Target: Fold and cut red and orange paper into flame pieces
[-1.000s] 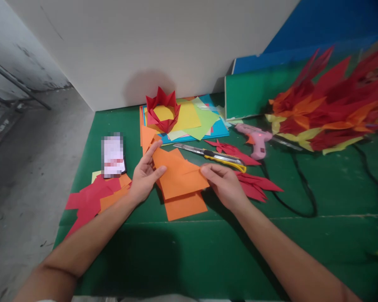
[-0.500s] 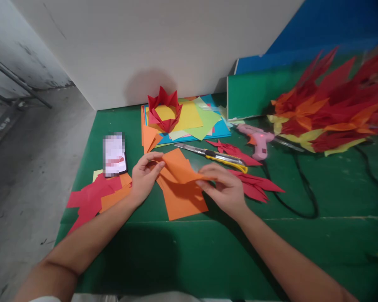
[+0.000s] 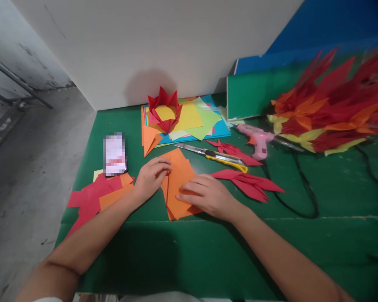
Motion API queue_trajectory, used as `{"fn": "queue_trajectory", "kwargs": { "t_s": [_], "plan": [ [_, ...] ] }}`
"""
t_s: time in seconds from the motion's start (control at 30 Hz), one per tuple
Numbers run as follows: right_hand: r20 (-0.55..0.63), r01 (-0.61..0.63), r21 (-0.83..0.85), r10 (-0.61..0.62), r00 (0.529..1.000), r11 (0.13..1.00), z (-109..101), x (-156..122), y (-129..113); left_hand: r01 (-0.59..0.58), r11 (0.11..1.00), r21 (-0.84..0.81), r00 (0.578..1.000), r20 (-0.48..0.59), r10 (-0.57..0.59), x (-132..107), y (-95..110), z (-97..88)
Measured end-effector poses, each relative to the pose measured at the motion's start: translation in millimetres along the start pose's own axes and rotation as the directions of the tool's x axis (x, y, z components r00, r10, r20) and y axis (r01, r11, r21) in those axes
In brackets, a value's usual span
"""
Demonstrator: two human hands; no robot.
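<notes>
An orange paper sheet (image 3: 179,176) lies folded over on a small stack of orange sheets on the green table (image 3: 208,251). My left hand (image 3: 151,178) rests on the sheet's left edge with its fingers curled down on the paper. My right hand (image 3: 206,195) lies flat across the lower right of the sheet, fingers stretched out and pressing it. Neither hand holds a tool.
A phone (image 3: 114,154) lies left of the hands above red and orange scraps (image 3: 94,199). Behind are a red paper crown (image 3: 164,110) on coloured sheets, a yellow utility knife (image 3: 214,156), red folded pieces (image 3: 248,182), a pink glue gun (image 3: 257,138) with a black cord, and a red-orange paper pile (image 3: 330,105).
The right hand lifted the sheet's right side, carried it over to the left and now presses it flat. The left hand curled onto the left edge.
</notes>
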State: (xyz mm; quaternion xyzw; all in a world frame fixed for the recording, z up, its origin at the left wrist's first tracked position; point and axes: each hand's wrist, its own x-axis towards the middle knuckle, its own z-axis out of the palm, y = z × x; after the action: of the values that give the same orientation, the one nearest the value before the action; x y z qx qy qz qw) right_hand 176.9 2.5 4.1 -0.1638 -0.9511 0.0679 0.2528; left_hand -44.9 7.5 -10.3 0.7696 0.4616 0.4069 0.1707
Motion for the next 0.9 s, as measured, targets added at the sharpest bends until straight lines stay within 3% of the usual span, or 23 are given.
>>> {"fn": "queue_trajectory", "kwargs": {
  "t_s": [0.17,0.27,0.43,0.7,0.9],
  "plan": [
    [0.179,-0.066,0.013,0.062,0.982,0.998,7.1,1.5,1.8,-0.169,0.981,0.091,0.978,0.138,0.155,-3.4,-0.1,5.1],
    [0.235,-0.135,0.131,0.101,0.967,0.982,0.7,-2.2,4.5,-0.218,0.960,0.177,0.962,0.207,0.180,-3.3,2.9,3.4],
    [0.184,-0.241,0.286,0.194,0.964,0.927,-17.5,-12.4,14.2,-0.192,0.928,0.319,0.951,0.293,0.096,-1.8,6.7,-1.7],
    [0.190,-0.194,0.240,0.150,0.970,0.951,-15.8,-12.3,13.6,-0.106,0.929,0.354,0.928,0.371,-0.035,-0.3,9.3,-3.0],
    [0.197,-0.152,0.217,0.109,0.974,0.964,-12.0,-11.2,10.4,-0.115,0.899,0.422,0.927,0.371,-0.055,-0.7,10.6,-2.2]
  ]
}}
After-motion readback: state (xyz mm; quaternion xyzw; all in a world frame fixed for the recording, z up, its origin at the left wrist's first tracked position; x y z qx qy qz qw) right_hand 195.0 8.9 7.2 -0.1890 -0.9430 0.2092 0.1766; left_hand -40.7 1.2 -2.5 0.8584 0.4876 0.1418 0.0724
